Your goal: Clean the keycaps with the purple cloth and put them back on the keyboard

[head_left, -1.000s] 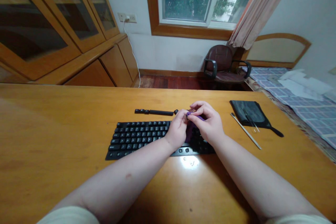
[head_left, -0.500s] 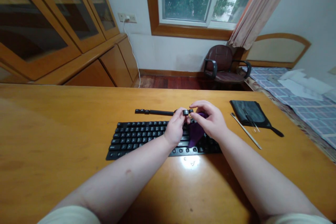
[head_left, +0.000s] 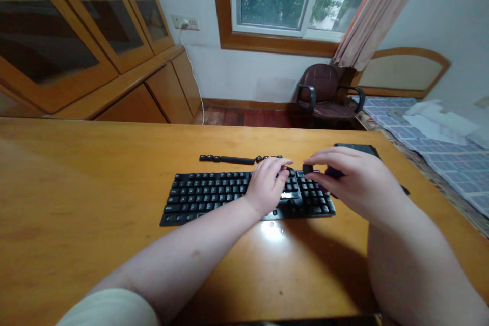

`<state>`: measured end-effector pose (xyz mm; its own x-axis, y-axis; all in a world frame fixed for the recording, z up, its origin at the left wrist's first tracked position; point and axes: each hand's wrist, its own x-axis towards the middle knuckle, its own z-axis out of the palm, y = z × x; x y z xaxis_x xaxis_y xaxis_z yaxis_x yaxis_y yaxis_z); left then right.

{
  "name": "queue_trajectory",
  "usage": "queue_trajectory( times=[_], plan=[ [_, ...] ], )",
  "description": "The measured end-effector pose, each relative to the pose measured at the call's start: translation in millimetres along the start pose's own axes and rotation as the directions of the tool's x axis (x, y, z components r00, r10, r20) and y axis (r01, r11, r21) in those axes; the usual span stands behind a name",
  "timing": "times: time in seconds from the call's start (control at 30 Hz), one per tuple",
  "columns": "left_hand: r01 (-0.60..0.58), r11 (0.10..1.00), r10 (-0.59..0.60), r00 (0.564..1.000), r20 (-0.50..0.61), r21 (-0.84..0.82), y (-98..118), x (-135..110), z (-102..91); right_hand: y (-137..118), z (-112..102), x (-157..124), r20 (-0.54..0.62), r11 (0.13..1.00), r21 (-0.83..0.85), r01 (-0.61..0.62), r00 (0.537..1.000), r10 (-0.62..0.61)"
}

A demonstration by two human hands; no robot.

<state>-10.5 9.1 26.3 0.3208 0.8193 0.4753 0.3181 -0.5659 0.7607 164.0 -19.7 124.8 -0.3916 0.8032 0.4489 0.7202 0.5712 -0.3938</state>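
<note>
A black keyboard (head_left: 208,189) lies on the desk with some caps off its bottom row. My left hand (head_left: 265,186) is over its right half, thumb and fingers closed around a small dark thing that I cannot make out. To the right, my right hand (head_left: 357,175) pinches a black keycap (head_left: 307,168) between thumb and fingertips above the number keys. A purple cloth (head_left: 334,172) is tucked in the same hand, mostly hidden. Behind the keyboard, loose keycaps (head_left: 210,158) and a long space bar cap (head_left: 237,161) form a row, its right end partly behind my left hand.
A dark pouch (head_left: 359,148) lies at the desk's right, largely covered by my right hand. Beyond the wooden desk (head_left: 95,173) stand a brown armchair (head_left: 321,86), a bed with a checked sheet (head_left: 424,127) and a glass-door cabinet (head_left: 141,97) on the left.
My hands have moved apart. The right has gone right with the cloth and now pinches a keycap; the left has shifted slightly right, lower over the keyboard. More of the keyboard's right side shows.
</note>
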Motion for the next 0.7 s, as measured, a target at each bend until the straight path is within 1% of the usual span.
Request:
queue_trajectory(
  times=[0.03,0.1,0.17,0.2,0.3,0.37,0.53,0.7],
  plan=[
    [-0.001,0.991,-0.003,0.999,0.033,0.135,1.6,-0.2,1.0,-1.7,-1.5,-6.1,0.017,1.0,0.008,-0.007,1.0,0.007],
    [0.003,0.931,-0.028,0.997,0.065,0.365,2.0,-1.3,4.8,-2.5,6.3,-19.3,0.083,0.999,0.048,-0.018,0.996,0.014],
    [0.012,0.868,-0.048,0.997,0.059,0.497,-1.6,-3.0,9.6,0.8,25.2,-32.0,0.156,0.995,0.083,-0.048,0.987,0.035],
    [0.018,0.844,-0.055,0.997,0.053,0.536,-4.6,-3.7,11.7,3.6,36.1,-37.8,0.171,0.994,0.088,-0.064,0.984,0.048],
    [0.021,0.808,-0.075,0.995,0.068,0.589,-15.1,-4.3,14.6,12.8,62.6,-50.9,0.201,0.994,0.082,-0.077,0.978,0.059],
    [0.019,0.796,-0.096,0.991,0.095,0.605,-20.4,-3.6,14.1,16.6,70.7,-55.5,0.247,0.996,0.059,-0.071,0.967,0.054],
    [0.03,0.789,-0.157,0.975,0.154,0.613,-24.4,-1.7,12.3,17.5,71.4,-56.3,0.351,0.997,-0.036,-0.075,0.933,0.083],
    [0.043,0.797,-0.171,0.973,0.156,0.603,-26.3,-2.2,13.6,15.9,72.5,-55.1,0.385,0.995,-0.083,-0.057,0.919,0.084]
  ],
)
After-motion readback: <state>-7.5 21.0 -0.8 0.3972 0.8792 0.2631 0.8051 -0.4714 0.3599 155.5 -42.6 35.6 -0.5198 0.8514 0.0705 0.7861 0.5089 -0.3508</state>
